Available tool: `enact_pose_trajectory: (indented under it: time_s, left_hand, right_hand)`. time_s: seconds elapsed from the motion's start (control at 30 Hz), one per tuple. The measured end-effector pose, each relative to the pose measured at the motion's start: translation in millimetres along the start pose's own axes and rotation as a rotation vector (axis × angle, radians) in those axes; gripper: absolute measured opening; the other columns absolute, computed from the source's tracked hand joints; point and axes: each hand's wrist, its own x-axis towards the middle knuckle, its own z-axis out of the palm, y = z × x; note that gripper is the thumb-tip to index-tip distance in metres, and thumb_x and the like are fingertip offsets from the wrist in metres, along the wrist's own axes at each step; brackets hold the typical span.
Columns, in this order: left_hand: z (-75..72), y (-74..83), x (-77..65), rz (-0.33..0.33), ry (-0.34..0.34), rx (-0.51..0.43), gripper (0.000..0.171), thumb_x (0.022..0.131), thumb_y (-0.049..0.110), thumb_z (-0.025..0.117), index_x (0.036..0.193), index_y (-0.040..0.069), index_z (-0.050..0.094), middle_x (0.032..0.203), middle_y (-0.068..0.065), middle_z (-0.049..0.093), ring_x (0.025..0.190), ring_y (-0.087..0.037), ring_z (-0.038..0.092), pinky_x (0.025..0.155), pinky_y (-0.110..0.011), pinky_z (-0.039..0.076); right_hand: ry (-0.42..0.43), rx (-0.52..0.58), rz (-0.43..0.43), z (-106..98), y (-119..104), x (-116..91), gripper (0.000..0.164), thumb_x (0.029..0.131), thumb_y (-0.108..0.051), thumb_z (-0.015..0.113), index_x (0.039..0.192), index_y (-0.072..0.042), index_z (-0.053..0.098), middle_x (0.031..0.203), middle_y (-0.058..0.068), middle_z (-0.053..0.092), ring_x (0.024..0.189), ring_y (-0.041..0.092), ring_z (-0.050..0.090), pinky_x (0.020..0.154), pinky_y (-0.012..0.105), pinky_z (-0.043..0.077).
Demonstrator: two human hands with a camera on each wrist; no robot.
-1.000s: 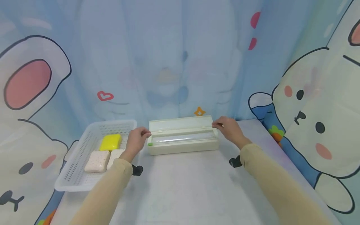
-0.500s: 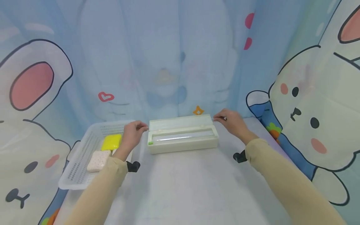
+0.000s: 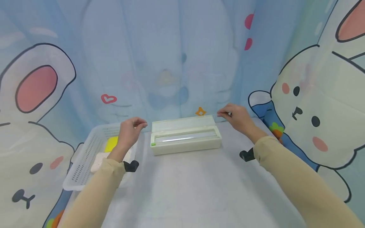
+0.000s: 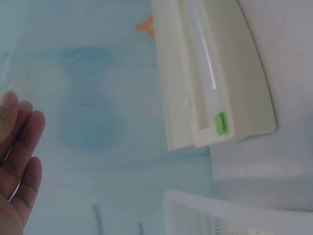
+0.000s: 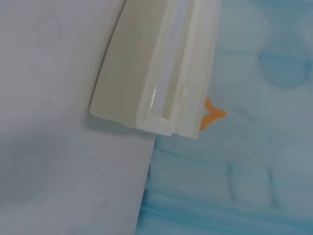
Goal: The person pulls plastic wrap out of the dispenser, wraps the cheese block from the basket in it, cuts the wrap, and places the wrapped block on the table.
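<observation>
A cream plastic cling film dispenser (image 3: 187, 147) lies lengthwise at the back of the table, its lid (image 3: 183, 124) tipped back. Behind a slot a shiny roll (image 3: 185, 137) shows, and a green cutter slider (image 4: 221, 123) sits at the left end. My left hand (image 3: 129, 133) is raised left of the dispenser, thumb and fingertips pinching clear cling film (image 4: 22, 73), visible as faint glints in the left wrist view. Level with it on the right, my right hand (image 3: 237, 118) has thumb and finger pinched together; the film there is barely visible. The right wrist view shows no hand.
Left of the dispenser stands a white perforated basket (image 3: 74, 175), partly behind my left arm. It holds a yellow block (image 3: 111, 143) and pale speckled sponge-like blocks (image 3: 98, 161). A printed curtain (image 3: 171, 57) hangs right behind the table.
Both hands have risen and moved outward, away from the dispenser's ends. The left hand now covers more of the basket. The dispenser has stayed in place while the head view shifted slightly.
</observation>
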Motion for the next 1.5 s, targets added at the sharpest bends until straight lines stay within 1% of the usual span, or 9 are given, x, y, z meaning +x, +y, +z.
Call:
enact_pose_trajectory:
  time_s: [0.23, 0.67, 0.8, 0.9, 1.07, 1.17, 1.23, 1.33, 1.5]
  left_hand:
    - [-12.2, 7.7, -5.0, 0.076, 0.028, 0.008, 0.016, 0.098, 0.014, 0.069, 0.108, 0.003, 0.075, 0.107, -0.017, 0.076, 0.106, -0.034, 0.070, 0.094, -0.051, 0.056]
    - [-40.2, 25.8, -18.2, 0.145, 0.076, -0.031, 0.015, 0.098, 0.013, 0.069, 0.106, 0.001, 0.075, 0.104, -0.019, 0.076, 0.104, -0.036, 0.070, 0.096, -0.053, 0.055]
    - [-46.3, 30.0, -24.1, 0.181, 0.094, -0.041, 0.013, 0.096, 0.011, 0.071, 0.104, 0.001, 0.076, 0.102, -0.019, 0.077, 0.103, -0.036, 0.071, 0.096, -0.053, 0.055]
    - [-49.3, 31.5, -29.8, 0.223, 0.108, -0.044, 0.010, 0.095, 0.008, 0.072, 0.101, 0.001, 0.076, 0.098, -0.018, 0.077, 0.099, -0.034, 0.071, 0.093, -0.052, 0.055]
    - [-52.2, 33.6, -43.5, 0.315, 0.147, -0.027, 0.007, 0.091, 0.003, 0.074, 0.098, 0.003, 0.077, 0.092, -0.014, 0.078, 0.090, -0.030, 0.071, 0.082, -0.037, 0.055]
    - [-52.3, 35.2, -53.1, 0.365, 0.170, -0.020, 0.009, 0.088, 0.000, 0.076, 0.097, 0.004, 0.078, 0.090, -0.011, 0.079, 0.088, -0.029, 0.072, 0.077, -0.022, 0.052]
    - [-52.0, 35.4, -59.9, 0.392, 0.178, -0.026, 0.011, 0.086, -0.002, 0.077, 0.096, 0.003, 0.078, 0.089, -0.011, 0.079, 0.087, -0.028, 0.072, 0.075, -0.014, 0.049]
    - [-50.3, 34.1, -71.9, 0.438, 0.183, -0.039, 0.014, 0.082, -0.004, 0.080, 0.094, 0.001, 0.078, 0.088, -0.011, 0.079, 0.086, -0.027, 0.073, 0.075, -0.008, 0.048]
    - [-44.7, 28.3, -93.4, 0.522, 0.161, -0.072, 0.020, 0.076, -0.010, 0.082, 0.090, 0.002, 0.078, 0.086, -0.008, 0.079, 0.080, -0.023, 0.074, 0.074, -0.007, 0.051]
  right_hand:
    - [0.061, -0.005, -0.060, -16.2, -12.6, -1.6, 0.009, 0.089, -0.004, 0.076, 0.097, -0.002, 0.079, 0.087, 0.011, 0.074, 0.077, 0.025, 0.068, 0.067, 0.042, 0.058]
    - [0.117, -0.011, -0.148, -48.5, -38.9, -1.8, 0.012, 0.084, 0.000, 0.079, 0.096, -0.004, 0.080, 0.089, 0.009, 0.075, 0.077, 0.024, 0.070, 0.067, 0.042, 0.059]
    - [0.143, -0.029, -0.180, -55.3, -44.5, -5.6, 0.015, 0.081, 0.001, 0.081, 0.095, -0.005, 0.081, 0.088, 0.007, 0.075, 0.074, 0.021, 0.068, 0.063, 0.033, 0.055]
    - [0.159, -0.034, -0.206, -59.9, -47.9, -11.6, 0.018, 0.078, 0.004, 0.083, 0.094, -0.005, 0.081, 0.086, 0.006, 0.075, 0.071, 0.019, 0.068, 0.062, 0.019, 0.050]
    - [0.194, -0.033, -0.284, -67.9, -52.1, -25.5, 0.023, 0.072, 0.008, 0.085, 0.091, -0.004, 0.081, 0.083, 0.006, 0.074, 0.070, 0.018, 0.068, 0.063, 0.009, 0.045]
    - [0.208, -0.033, -0.325, -72.5, -54.6, -34.1, 0.010, 0.083, -0.008, 0.080, 0.092, -0.004, 0.081, 0.084, 0.007, 0.073, 0.069, 0.018, 0.066, 0.061, 0.011, 0.046]
    - [0.214, -0.032, -0.334, -75.3, -56.7, -40.0, 0.025, 0.092, -0.026, 0.069, 0.092, -0.004, 0.081, 0.084, 0.007, 0.073, 0.069, 0.018, 0.066, 0.062, 0.010, 0.047]
    - [0.211, -0.032, -0.354, -78.4, -59.0, -49.4, 0.055, 0.099, -0.048, 0.049, 0.091, -0.004, 0.081, 0.083, 0.006, 0.073, 0.069, 0.018, 0.066, 0.063, 0.009, 0.047]
    - [0.185, -0.019, -0.416, -83.1, -61.2, -68.4, 0.060, 0.103, -0.052, 0.045, 0.088, -0.006, 0.081, 0.083, 0.003, 0.074, 0.069, 0.016, 0.067, 0.065, 0.008, 0.050]
